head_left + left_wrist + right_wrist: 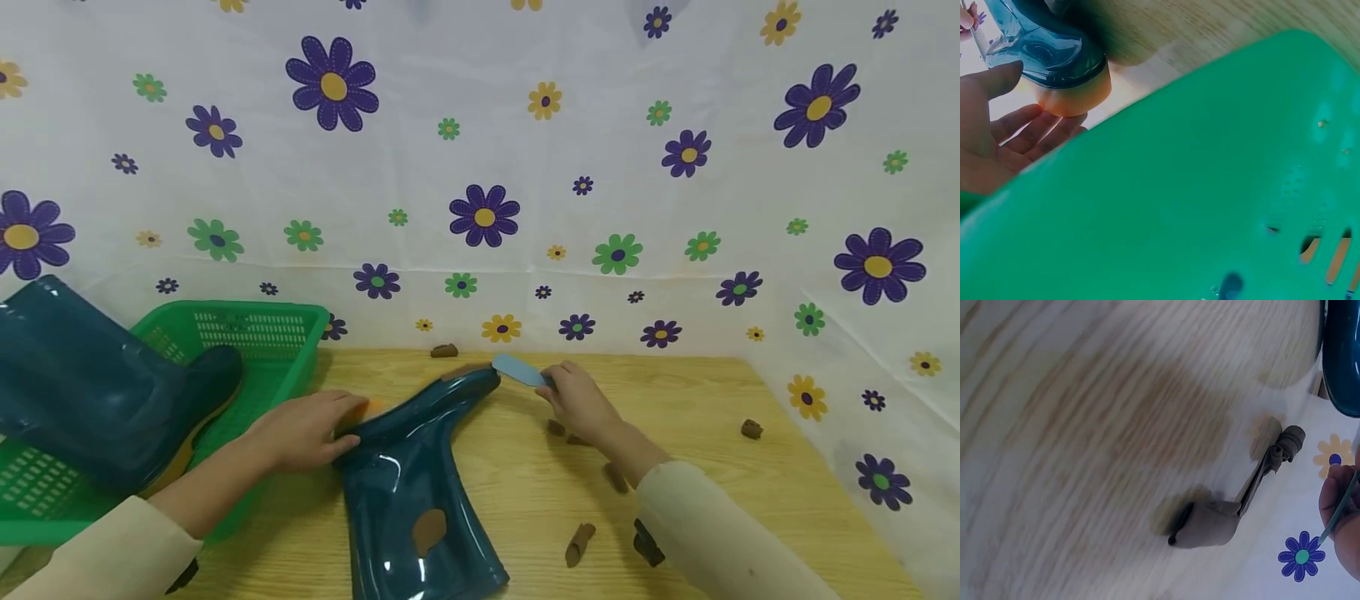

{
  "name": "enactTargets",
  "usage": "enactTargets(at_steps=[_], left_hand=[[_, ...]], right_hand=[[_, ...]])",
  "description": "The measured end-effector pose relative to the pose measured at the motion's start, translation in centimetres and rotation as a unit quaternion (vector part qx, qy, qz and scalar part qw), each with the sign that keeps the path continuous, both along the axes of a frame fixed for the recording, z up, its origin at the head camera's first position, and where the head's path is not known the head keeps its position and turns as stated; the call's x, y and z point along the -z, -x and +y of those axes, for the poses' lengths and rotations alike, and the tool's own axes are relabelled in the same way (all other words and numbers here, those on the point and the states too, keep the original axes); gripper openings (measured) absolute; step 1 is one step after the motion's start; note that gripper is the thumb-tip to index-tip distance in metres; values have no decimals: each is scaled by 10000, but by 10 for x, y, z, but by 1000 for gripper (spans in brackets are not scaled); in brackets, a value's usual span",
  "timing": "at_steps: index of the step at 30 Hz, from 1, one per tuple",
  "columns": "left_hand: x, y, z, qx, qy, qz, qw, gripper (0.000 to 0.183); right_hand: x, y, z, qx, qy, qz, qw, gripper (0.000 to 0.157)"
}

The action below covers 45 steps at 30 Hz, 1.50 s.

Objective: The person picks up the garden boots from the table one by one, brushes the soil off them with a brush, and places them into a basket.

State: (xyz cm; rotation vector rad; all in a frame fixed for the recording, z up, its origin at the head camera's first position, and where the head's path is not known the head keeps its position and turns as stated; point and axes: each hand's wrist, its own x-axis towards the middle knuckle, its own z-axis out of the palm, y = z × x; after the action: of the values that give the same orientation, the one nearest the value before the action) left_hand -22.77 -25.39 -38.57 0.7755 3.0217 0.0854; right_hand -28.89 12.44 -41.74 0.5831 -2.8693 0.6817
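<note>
A dark teal rain boot (pixel 401 467) lies on its side on the wooden table, its toe pointing to the far right. My left hand (pixel 303 429) grips the heel; the left wrist view has the thumb on the upper and fingers beneath the orange sole (pixel 1075 100). In my right hand (pixel 581 404) is a scraper with a flat light-blue blade (pixel 517 369). The blade's tip meets the boot's toe by the sole edge, where a brown mud patch (pixel 461 372) sticks. Another brown patch (pixel 429 532) marks the shaft.
A green plastic basket (pixel 303 354) stands at the left, with a second teal boot (pixel 82 375) lying in it. Several brown curled scraps, such as this curl (pixel 579 546) and this lump (pixel 752 428), lie about the table. Flowered white cloth (pixel 420 167) hangs behind.
</note>
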Motion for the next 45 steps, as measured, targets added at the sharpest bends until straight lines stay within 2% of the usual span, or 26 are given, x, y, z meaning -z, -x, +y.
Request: enactTargets(at_steps=[6, 9, 14, 19, 27, 34, 38, 45], left_hand=[[0, -2, 0, -1, -46, -4, 10000, 51], [1, -1, 0, -52, -72, -16, 10000, 51], [3, 0, -1, -38, -109, 20, 9999, 50], [4, 0, -3, 15, -134, 65, 9999, 48], [1, -2, -2, -38, -131, -49, 9999, 47], [-2, -1, -1, -45, -126, -43, 9999, 46], [-2, -1, -1, -55, -118, -23, 9999, 47], [-1, -1, 1, -48, -130, 0, 9999, 47]], right_hand=[[-3, 1, -4, -108, 333, -92, 9993, 31], [-7, 2, -1, -64, 414, 31, 9991, 32], [-9, 4, 7, 162, 153, 143, 9996, 32], [-4, 6, 1, -123, -61, 89, 9999, 32], [-7, 7, -12, -384, 172, 82, 9991, 33], [-11, 9, 3, -46, 81, 238, 9997, 31], [-8, 9, 4, -216, -98, 228, 9995, 30], [-12, 6, -14, -599, -211, 376, 9973, 31]])
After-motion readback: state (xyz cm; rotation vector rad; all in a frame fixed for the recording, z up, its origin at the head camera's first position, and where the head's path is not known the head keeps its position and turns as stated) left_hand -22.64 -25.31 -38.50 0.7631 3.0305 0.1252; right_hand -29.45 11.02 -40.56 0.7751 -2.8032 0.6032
